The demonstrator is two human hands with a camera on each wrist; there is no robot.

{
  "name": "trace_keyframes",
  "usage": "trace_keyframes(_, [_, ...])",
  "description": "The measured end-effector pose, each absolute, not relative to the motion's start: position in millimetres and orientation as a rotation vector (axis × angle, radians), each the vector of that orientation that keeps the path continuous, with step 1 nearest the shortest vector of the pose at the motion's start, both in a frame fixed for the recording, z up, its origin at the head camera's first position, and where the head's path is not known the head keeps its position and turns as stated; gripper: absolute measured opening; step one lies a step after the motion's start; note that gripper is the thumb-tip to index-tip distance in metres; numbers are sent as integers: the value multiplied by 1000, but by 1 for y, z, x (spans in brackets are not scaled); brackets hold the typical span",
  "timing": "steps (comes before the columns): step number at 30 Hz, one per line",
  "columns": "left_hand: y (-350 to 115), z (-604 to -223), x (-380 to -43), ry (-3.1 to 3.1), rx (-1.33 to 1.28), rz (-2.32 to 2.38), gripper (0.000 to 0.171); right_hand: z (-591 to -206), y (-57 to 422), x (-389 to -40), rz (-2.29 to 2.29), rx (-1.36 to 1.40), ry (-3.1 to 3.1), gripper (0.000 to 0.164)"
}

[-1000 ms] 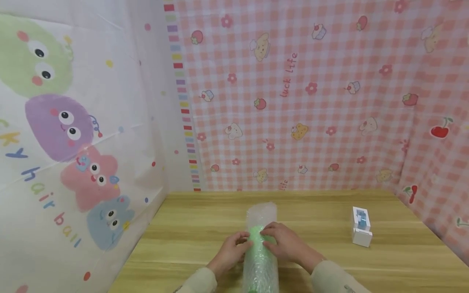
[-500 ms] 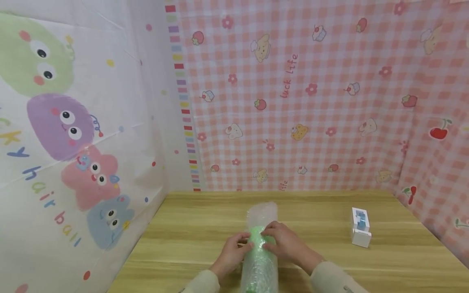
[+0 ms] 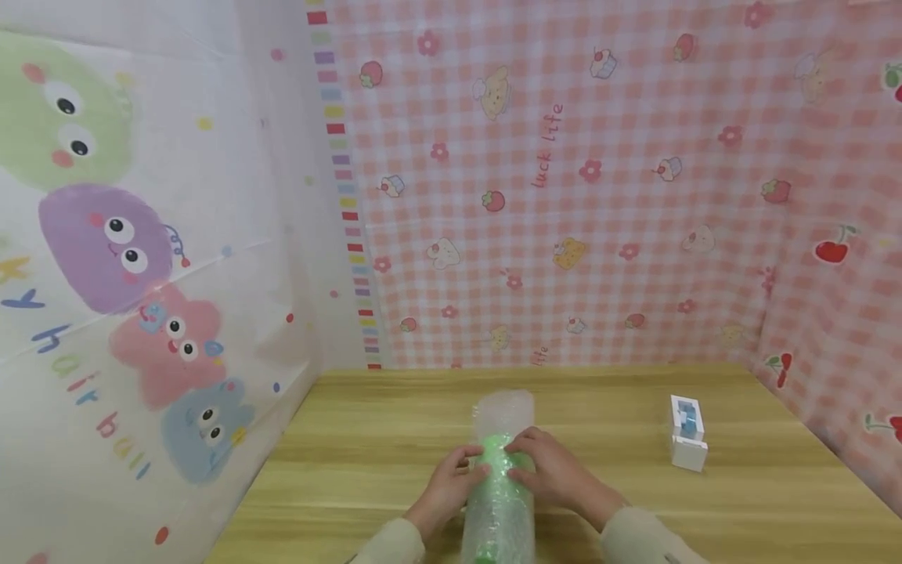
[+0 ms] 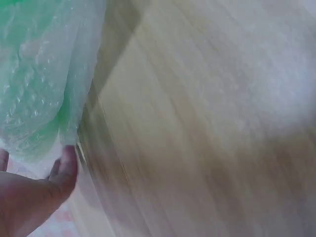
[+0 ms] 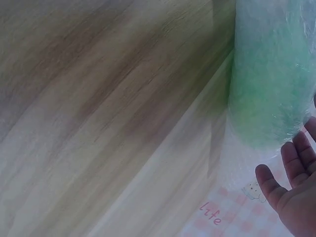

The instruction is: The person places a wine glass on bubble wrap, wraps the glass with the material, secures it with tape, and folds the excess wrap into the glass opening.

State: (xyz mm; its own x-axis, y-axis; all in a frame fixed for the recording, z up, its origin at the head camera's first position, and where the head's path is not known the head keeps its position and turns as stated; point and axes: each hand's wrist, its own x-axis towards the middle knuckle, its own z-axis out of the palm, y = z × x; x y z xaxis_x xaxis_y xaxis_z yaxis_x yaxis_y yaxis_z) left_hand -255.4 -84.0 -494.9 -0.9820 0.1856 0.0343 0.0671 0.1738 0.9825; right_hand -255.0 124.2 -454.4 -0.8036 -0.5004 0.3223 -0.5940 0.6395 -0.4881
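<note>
A long bundle of clear bubble wrap lies on the table, pointing away from me. A green thing shows through its layers; the wrap hides its shape. At the far end, a flat stretch of wrap extends past the green part. My left hand holds the bundle's left side, thumb and index finger on the wrap. From the right, my right hand pinches the wrap near the top of the green part. In the right wrist view, the right hand's other fingers curve beside the bundle's far end.
To the right on the wood-grain table stands a small white box with something blue in its top. A pink checked cloth hangs behind the table, and a white cartoon-print cloth hangs along the left.
The hands keep their places on the wrap with barely any shift. The head view has turned slightly right, so the box and cloth patterns appear a little further left.
</note>
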Motion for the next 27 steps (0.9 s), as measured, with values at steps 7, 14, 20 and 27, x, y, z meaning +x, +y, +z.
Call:
trace_keyframes(7, [-86,-494,-257,2345,204,1938,36,-455,122,-259,914,907,-2720,30])
trace_keyframes(14, [-89,-495,-258,2256,205,1961,39,-454,120,-260,923,900,-2737,31])
trace_keyframes(20, [-90,-497,-258,2258,223,1951,39,-454,120,-259,908,903,-2731,31])
trace_keyframes(27, [-90,-495,-255,2220,250,1930,38,-455,120,-257,855,912,-2699,31])
